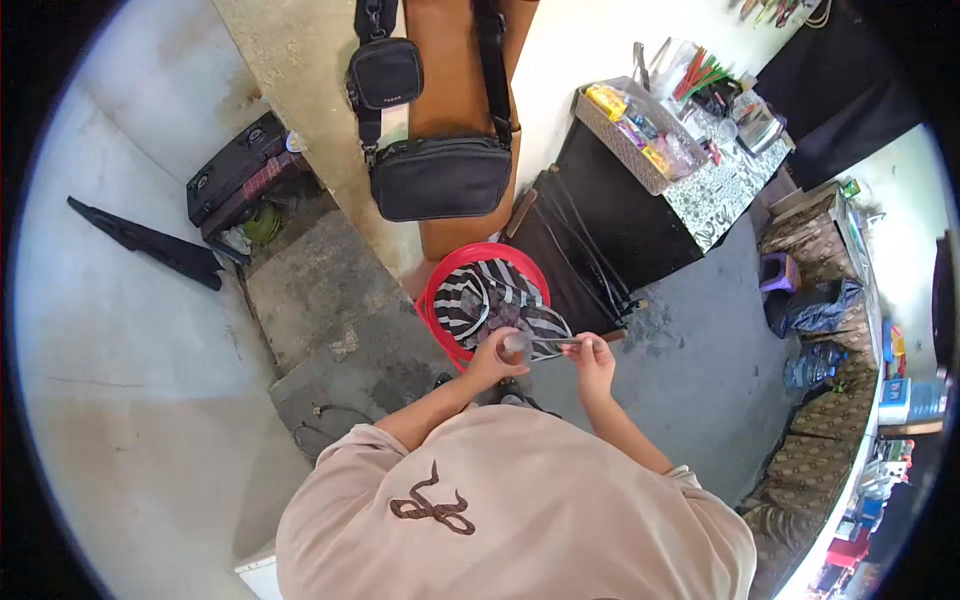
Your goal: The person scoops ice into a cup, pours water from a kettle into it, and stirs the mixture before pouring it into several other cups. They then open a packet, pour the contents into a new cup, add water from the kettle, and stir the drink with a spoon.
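We see the left hand (pixel 494 364) grasping what looks like a pale cup (pixel 517 343) at the red tub's (pixel 432 308) 5 o'clock; right hand (pixel 593 359) pinches a thin rod (pixel 553 341), cup's 3 o'clock. We judge cup light, possibly slippery: cradle sides; rod stiff: hold outer end.

There are two hands, the left hand (pixel 492 362) and the right hand (pixel 592 362), one thin tool (pixel 556 341), one red basin (pixel 427 305) and one striped cloth (pixel 520 284). Two black bags, a small pouch (pixel 386 74) and a larger bag (pixel 440 181), one basket (pixel 622 146) and one purple stool (pixel 779 272) also show. The red and green sticks (pixel 703 75) are too bunched to count.
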The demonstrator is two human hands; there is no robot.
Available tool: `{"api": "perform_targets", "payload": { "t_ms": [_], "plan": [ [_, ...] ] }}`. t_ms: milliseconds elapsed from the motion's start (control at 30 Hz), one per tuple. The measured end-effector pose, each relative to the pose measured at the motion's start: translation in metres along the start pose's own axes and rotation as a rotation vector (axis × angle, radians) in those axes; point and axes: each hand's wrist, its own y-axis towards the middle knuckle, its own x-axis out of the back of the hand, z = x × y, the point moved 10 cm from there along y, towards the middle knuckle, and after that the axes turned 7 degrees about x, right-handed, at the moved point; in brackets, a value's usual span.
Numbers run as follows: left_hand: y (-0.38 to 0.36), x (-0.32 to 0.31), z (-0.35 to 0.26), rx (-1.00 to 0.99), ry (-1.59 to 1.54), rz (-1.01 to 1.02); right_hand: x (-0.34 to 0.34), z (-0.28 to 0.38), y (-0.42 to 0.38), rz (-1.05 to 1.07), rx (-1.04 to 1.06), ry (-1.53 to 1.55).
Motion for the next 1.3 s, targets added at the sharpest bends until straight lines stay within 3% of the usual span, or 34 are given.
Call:
{"api": "perform_targets", "payload": {
  "t_ms": [33, 133, 400, 433, 533, 567, 667, 700, 733, 800, 900, 1133, 1300],
  "plan": [
    [0.001, 0.003, -0.003, -0.043, 0.041, -0.047, -0.026, 0.027, -0.004, 0.241, 0.251, -0.244],
    [-0.01, 0.013, -0.018, -0.062, 0.264, -0.159, -0.033, 0.021, 0.006, 0.285, 0.265, -0.22],
    [-0.07, 0.067, 0.006, -0.047, 0.298, -0.434, -0.032, -0.094, 0.057, 0.037, -0.032, -0.003],
    [-0.079, 0.074, 0.004, -0.03, 0.307, -0.445, -0.036, -0.115, 0.06, 0.065, -0.098, -0.082],
    [-0.103, 0.095, 0.006, -0.022, 0.406, -0.531, -0.06, -0.149, 0.071, 0.225, 0.06, -0.319],
    [-0.109, 0.103, 0.012, -0.017, 0.415, -0.559, -0.064, -0.152, 0.074, 0.227, 0.187, -0.534],
    [-0.125, 0.122, 0.023, 0.035, 0.343, -0.604, -0.051, -0.208, 0.091, 0.243, 0.197, -0.795],
    [-0.131, 0.128, 0.026, 0.06, 0.305, -0.608, -0.038, -0.229, 0.092, 0.162, 0.002, -0.788],
    [-0.136, 0.133, 0.025, 0.066, 0.293, -0.616, -0.054, -0.201, 0.08, 0.084, 0.075, -0.87],
    [-0.145, 0.143, 0.023, 0.078, 0.272, -0.628, 0.001, -0.28, 0.098, -0.104, -0.083, -0.95],
    [-0.153, 0.154, 0.02, 0.092, 0.359, -0.62, -0.031, -0.24, 0.054, -0.317, -0.5, -0.545],
    [-0.153, 0.163, 0.026, 0.089, 0.373, -0.513, 0.014, -0.303, 0.043, -0.566, -0.649, -0.027],
    [-0.132, 0.146, 0.026, 0.097, 0.42, -0.429, 0.019, -0.321, 0.039, -0.431, -0.682, 0.15]
  ]
}}
